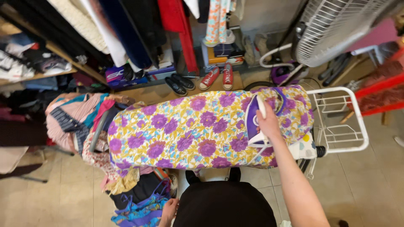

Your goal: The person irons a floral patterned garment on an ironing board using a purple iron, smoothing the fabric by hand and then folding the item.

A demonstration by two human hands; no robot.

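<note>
The person's right hand (269,124) was wrapped closed around the handle of a purple-and-white steam iron (255,122), which rested on a flower-printed cloth in purple, yellow and white (189,130) spread over the ironing board, near its right end. The left hand (169,210) hung low beside the body, fingers loosely curled, touching a blue patterned fabric (141,212) heaped below the board.

Purple and white steam iron (255,122): flat on its soleplate at the right end of the ironing board, nose pointing away from the person, handle gripped from above.

Floral cloth (198,128): purple flowers on yellow and white ground, spread flat over the whole board, edges hanging down.
</note>
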